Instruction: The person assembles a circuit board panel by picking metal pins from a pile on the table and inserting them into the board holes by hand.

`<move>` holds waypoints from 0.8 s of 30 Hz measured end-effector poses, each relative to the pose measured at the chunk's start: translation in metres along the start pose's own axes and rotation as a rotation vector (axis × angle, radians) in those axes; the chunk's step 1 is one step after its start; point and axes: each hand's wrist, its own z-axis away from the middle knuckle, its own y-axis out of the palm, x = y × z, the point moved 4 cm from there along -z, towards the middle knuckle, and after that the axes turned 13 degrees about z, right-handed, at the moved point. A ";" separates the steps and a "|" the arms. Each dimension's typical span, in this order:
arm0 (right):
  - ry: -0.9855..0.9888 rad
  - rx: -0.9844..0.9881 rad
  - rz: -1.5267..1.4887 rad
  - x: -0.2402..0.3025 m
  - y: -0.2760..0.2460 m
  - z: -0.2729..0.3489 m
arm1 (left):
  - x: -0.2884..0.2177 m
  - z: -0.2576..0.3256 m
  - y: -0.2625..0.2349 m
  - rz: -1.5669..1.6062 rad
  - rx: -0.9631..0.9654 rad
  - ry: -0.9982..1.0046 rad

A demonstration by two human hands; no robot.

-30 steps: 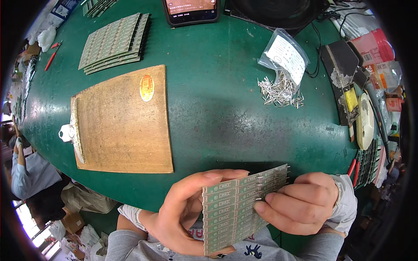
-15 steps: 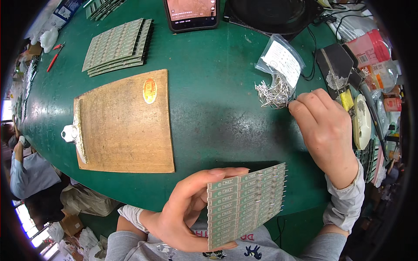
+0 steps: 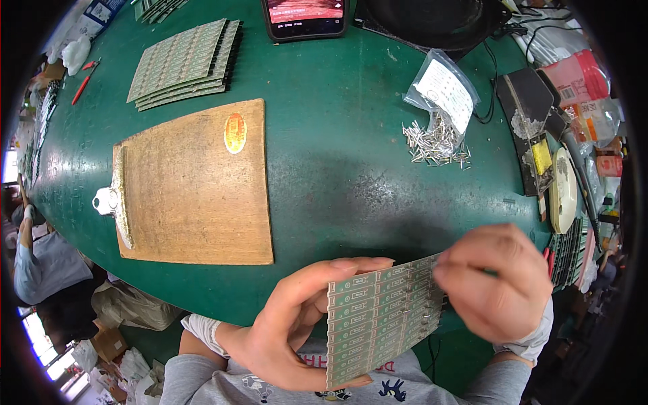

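Note:
My left hand [image 3: 287, 324] grips a green circuit board panel [image 3: 378, 317] by its left edge, just in front of my chest. At the panel's right end my right hand [image 3: 496, 283] is blurred, its fingertips pinched together; whether a small part sits between them I cannot tell. A pile of small metal pins [image 3: 435, 142] lies on the green table [image 3: 351, 175] at the far right, spilling from a clear plastic bag [image 3: 442, 88].
A wooden clipboard [image 3: 196, 185] lies to the left. A stack of green panels [image 3: 185, 64] sits at the far left, a phone [image 3: 307, 17] at the far edge. A soldering stand [image 3: 530, 121], a dish [image 3: 563, 192] and packets crowd the right rim.
My right hand reached out to the pin pile half a second ago and has come back to the panel's right end. My left hand kept hold of the panel.

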 end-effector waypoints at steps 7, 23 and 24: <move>0.122 0.058 -0.416 0.004 0.008 0.014 | -0.004 -0.002 0.001 -0.033 0.004 -0.039; 0.109 0.047 -0.405 0.002 0.018 0.013 | -0.004 -0.002 0.000 -0.062 0.009 0.007; 0.111 0.048 -0.406 0.002 0.020 0.013 | -0.003 -0.001 0.001 -0.060 0.007 0.006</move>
